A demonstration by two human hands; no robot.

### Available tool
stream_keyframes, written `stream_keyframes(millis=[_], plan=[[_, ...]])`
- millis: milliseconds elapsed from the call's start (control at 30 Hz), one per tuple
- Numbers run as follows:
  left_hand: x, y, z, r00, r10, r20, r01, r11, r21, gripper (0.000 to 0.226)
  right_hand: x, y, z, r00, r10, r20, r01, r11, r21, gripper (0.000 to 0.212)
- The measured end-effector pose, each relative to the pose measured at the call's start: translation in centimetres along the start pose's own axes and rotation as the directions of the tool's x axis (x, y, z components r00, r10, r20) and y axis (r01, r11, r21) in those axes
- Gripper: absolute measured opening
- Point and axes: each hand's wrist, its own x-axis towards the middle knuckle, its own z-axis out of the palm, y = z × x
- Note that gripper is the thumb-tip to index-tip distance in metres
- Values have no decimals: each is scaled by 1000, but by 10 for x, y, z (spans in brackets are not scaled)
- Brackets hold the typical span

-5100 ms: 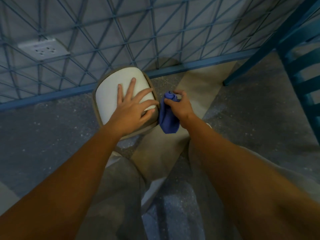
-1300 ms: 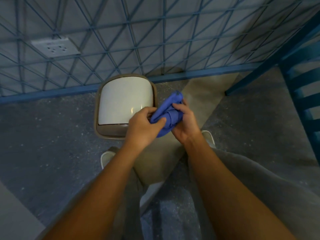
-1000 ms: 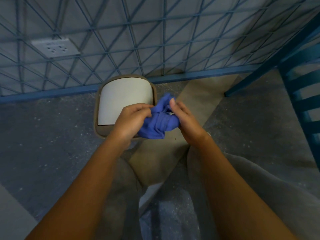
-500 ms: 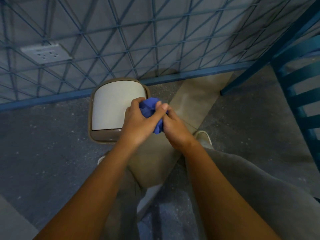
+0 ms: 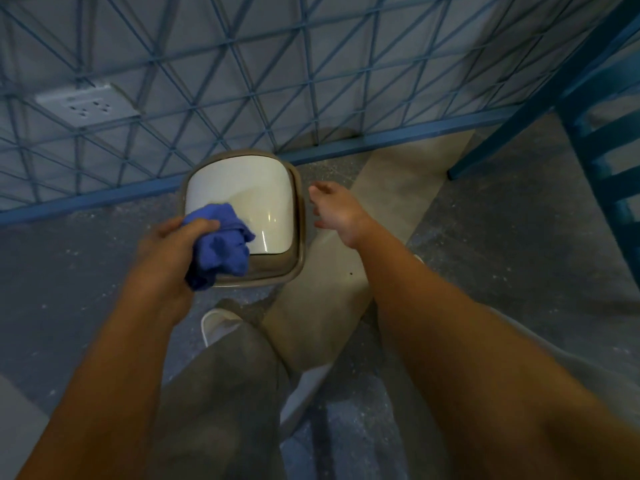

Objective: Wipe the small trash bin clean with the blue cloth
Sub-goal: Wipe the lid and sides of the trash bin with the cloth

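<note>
The small trash bin stands on the floor by the wall, with a cream lid inside a tan rim. My left hand grips the bunched blue cloth over the lid's near-left corner. The cloth covers that corner and part of the rim. My right hand hovers just right of the bin, fingers apart, holding nothing and not touching the bin.
A blue wire grid covers the wall behind the bin, with a white socket plate at left. A blue chair stands at right. My legs and white shoe are directly below the bin on the speckled floor.
The cloth passed fully into my left hand, which moved left onto the lid's near-left corner. My right hand let go and swung out to the bin's right side.
</note>
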Motion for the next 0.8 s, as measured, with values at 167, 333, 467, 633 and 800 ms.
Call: stream_keyframes(millis=[167, 333, 467, 633, 800], plan=[[-2, -12, 2, 979, -185, 90, 189, 981, -41, 7, 6, -6, 6, 983, 155, 103, -157, 987, 15, 27], [4, -18, 4, 985, -116, 132, 126, 989, -75, 18, 1, 8, 13, 958, 248, 144, -253, 967, 16, 15], [12, -19, -4, 1000, -13, 15, 15, 994, -109, 32, -3, 24, 19, 947, 264, 183, -292, 945, 145, 15], [20, -9, -2, 981, 145, -126, -160, 980, -120, 20, -16, 42, 41, 951, 264, 161, -306, 881, 361, 11], [22, -7, -5, 961, 196, -195, -217, 972, -91, 56, -26, 56, 69, 953, 255, 162, -302, 808, 506, 11]])
